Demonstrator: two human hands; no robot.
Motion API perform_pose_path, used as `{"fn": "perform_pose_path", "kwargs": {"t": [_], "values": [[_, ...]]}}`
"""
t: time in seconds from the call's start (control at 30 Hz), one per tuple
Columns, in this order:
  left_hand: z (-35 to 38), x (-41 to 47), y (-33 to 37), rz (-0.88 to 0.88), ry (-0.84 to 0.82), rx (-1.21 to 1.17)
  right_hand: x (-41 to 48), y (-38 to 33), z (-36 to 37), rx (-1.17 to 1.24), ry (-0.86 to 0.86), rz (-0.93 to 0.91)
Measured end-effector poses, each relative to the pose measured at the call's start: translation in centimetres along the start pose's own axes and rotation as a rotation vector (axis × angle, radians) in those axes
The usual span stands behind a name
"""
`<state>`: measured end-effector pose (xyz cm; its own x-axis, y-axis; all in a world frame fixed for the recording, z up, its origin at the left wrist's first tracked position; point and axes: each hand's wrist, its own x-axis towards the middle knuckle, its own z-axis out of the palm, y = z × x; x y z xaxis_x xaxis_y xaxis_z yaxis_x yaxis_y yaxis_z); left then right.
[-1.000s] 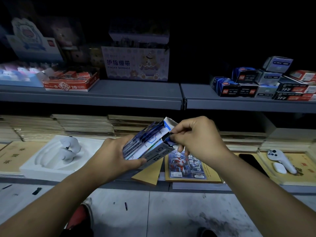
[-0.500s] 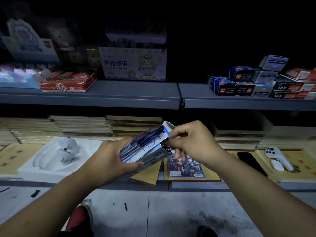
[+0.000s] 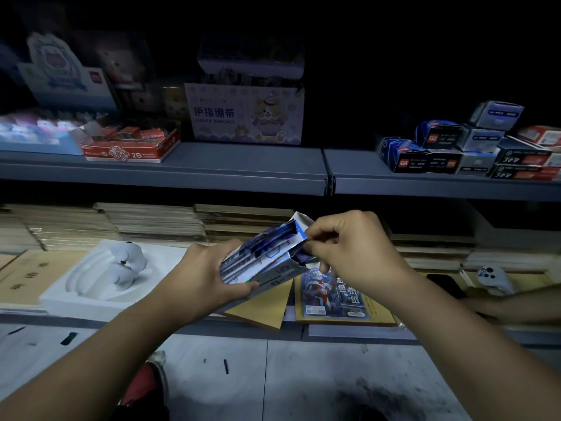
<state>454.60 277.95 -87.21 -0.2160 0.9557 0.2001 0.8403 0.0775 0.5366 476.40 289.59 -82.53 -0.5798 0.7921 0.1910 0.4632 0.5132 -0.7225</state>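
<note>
A small blue, white and grey cardboard box [image 3: 261,259] is held tilted in front of the lower shelf, its open end flap pointing up and right. My left hand [image 3: 209,275] grips the box's lower left end, thumb along its underside. My right hand [image 3: 349,250] pinches at the box's open upper end with thumb and forefinger, the other fingers curled. What lies inside the box is hidden.
The lower shelf holds a white foam tray [image 3: 91,287] with a white controller [image 3: 127,262], tan notebook stacks [image 3: 151,220], a colourful booklet [image 3: 334,293] and another white controller [image 3: 491,278]. The upper shelf [image 3: 243,168] carries a finger-bandage box [image 3: 243,113], a 2B box [image 3: 130,147] and stacked small boxes [image 3: 470,144]. Another person's arm [image 3: 516,305] lies at right.
Both hands with the box have shifted slightly left. Another person's arm has come in at the right edge over the lower shelf.
</note>
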Motion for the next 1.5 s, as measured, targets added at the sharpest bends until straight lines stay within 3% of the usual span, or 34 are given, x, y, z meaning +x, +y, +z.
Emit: {"fn": "perform_pose_path", "kwargs": {"t": [0.37, 0.8, 0.97, 1.07, 1.23, 1.5], "values": [[-0.1, -0.5, 0.6, 0.057, 0.016, 0.000, 0.4, 1.1, 1.2, -0.086, -0.035, -0.068], [0.0, -0.5, 0.4, 0.039, 0.039, -0.037, 0.3, 0.7, 1.3, -0.102, 0.044, -0.322], [0.1, -0.5, 0.7, 0.023, 0.051, -0.057, 0.8, 0.9, 0.9, -0.024, 0.058, -0.101], [-0.1, -0.5, 0.9, -0.029, 0.055, -0.115, 0.8, 1.1, 0.8, 0.164, 0.078, 0.063], [-0.2, -0.5, 1.0, -0.104, 0.045, -0.242, 0.5, 0.7, 0.2, 0.445, 0.029, 0.161], [-0.3, -0.7, 1.4, -0.057, 0.041, -0.182, -0.1, 0.7, 0.3, 0.334, -0.117, 0.238]]}}
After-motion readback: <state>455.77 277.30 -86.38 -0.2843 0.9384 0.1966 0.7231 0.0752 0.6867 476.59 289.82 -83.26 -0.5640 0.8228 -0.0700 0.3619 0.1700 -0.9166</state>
